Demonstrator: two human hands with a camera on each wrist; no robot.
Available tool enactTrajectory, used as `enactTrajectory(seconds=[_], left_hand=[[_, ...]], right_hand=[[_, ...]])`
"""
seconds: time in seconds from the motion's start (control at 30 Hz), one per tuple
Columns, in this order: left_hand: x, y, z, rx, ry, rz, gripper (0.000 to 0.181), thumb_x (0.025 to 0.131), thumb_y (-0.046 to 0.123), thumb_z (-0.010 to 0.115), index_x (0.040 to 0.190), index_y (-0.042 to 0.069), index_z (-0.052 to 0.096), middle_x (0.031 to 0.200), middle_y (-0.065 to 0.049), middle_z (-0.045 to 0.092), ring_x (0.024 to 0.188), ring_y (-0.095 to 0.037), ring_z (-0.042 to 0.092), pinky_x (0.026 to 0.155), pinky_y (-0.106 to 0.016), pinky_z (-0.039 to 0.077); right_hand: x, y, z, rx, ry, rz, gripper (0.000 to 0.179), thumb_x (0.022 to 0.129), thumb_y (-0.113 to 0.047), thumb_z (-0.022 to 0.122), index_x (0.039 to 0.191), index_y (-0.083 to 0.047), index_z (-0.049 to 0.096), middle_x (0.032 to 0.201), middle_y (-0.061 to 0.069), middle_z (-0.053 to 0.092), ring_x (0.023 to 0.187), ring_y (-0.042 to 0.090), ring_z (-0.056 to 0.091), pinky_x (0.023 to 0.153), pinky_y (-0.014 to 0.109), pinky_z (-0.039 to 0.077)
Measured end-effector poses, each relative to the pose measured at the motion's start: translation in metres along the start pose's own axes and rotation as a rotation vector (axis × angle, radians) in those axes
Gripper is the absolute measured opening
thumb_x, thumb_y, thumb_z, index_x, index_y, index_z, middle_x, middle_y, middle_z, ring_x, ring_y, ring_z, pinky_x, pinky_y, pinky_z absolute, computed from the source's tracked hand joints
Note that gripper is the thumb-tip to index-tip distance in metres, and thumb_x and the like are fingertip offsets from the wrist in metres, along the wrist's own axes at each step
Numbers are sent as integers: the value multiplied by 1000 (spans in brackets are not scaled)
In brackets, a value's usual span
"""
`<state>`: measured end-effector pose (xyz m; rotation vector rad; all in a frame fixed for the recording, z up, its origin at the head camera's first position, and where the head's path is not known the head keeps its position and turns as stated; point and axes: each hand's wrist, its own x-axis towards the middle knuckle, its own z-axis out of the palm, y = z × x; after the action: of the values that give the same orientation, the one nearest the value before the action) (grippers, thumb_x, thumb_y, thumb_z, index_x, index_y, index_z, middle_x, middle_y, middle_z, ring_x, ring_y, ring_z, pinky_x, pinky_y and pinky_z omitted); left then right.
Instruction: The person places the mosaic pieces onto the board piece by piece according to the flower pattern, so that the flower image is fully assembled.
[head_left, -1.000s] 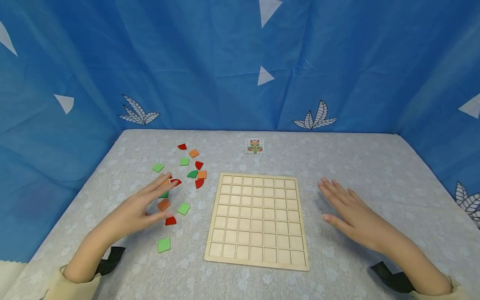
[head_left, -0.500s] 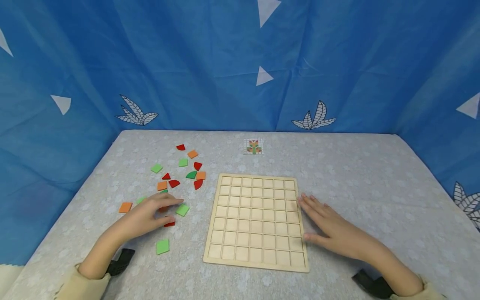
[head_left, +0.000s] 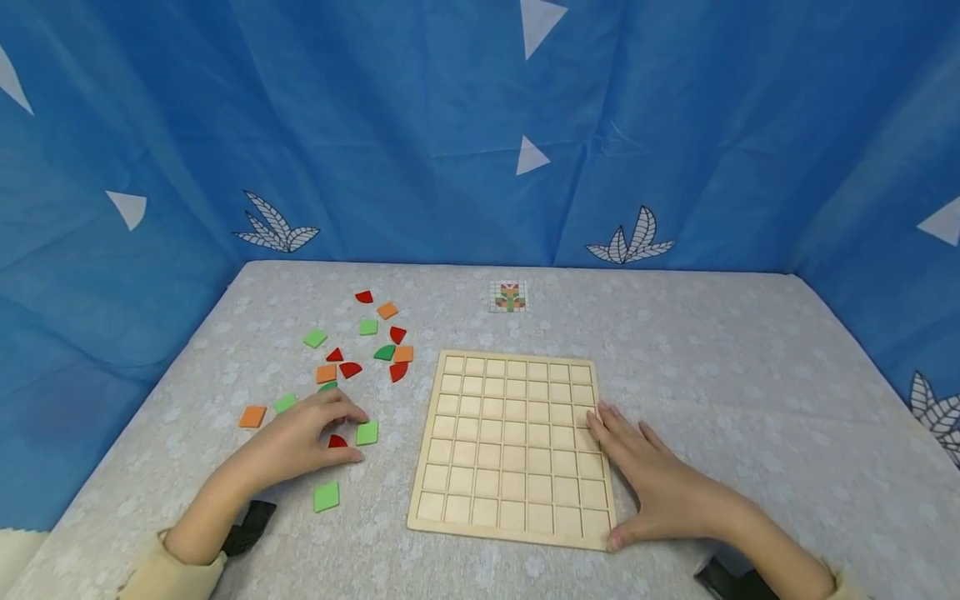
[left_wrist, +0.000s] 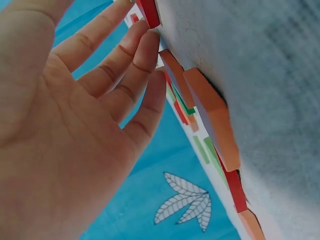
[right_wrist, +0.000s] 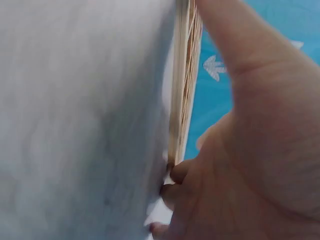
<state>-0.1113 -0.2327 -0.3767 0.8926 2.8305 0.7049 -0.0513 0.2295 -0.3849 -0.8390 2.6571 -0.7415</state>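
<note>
My left hand [head_left: 300, 437] is over the loose tiles, with its fingers bent and its thumb apart. A light green square tile [head_left: 367, 433] lies by the index fingertip, and the thumb tip is just below it. A red quarter-round tile [head_left: 337, 442] shows between thumb and index finger. In the left wrist view the fingers [left_wrist: 145, 55] spread near the tiles; the thumb tip is out of frame. My right hand [head_left: 660, 483] rests against the right edge of the wooden grid board [head_left: 517, 450], fingertips on the rim and thumb at the near corner.
Several orange, red and green tiles lie loose to the left, among them an orange square [head_left: 252, 417] and a light green square [head_left: 326, 497]. A small pattern card [head_left: 509, 297] lies beyond the board. A blue curtain [head_left: 420, 133] surrounds the table.
My left hand has lowered and moved towards the light green tile, which has turned and shifted slightly nearer. My right hand has moved left from the table onto the board's edge.
</note>
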Motion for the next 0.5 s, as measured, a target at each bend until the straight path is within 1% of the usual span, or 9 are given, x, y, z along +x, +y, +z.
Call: enactTrajectory(seconds=[0.07,0.17,0.27,0.37,0.5], left_hand=[[1,2,1,35,-1,-5,34,72,32,81,99,18,67,95,11,54,82,-8,50,72,-30,47],[2,3,1,51,-2,-2,28,73,25,82,95,19,65,94,10,53,81,-9,49,71,-30,47],[2,3,2,51,2,-2,24,74,21,81,92,20,65,92,11,52,80,-9,49,71,-30,47],[2,2,4,52,4,7,23,75,21,80,92,20,64,92,11,52,81,-8,50,72,-30,48],[2,1,3,68,10,23,23,75,20,80,93,18,65,92,12,53,81,-6,52,72,-29,49]], right_hand=[[0,-3,2,-16,11,10,130,58,-65,73,150,-6,2,153,20,-3,138,34,0,100,64,4],[-1,-7,2,-32,20,26,130,58,-66,73,150,-7,3,152,22,-3,138,36,1,99,66,6],[-3,-9,3,-20,6,25,133,55,-65,74,150,-8,1,152,22,-5,138,37,0,99,66,5],[-5,-9,4,-1,-7,21,135,53,-64,75,151,-9,-1,152,21,-8,138,37,-2,99,66,2],[-4,-8,4,22,-9,21,135,53,-63,76,151,-11,-2,152,19,-9,138,35,-4,100,64,0]])
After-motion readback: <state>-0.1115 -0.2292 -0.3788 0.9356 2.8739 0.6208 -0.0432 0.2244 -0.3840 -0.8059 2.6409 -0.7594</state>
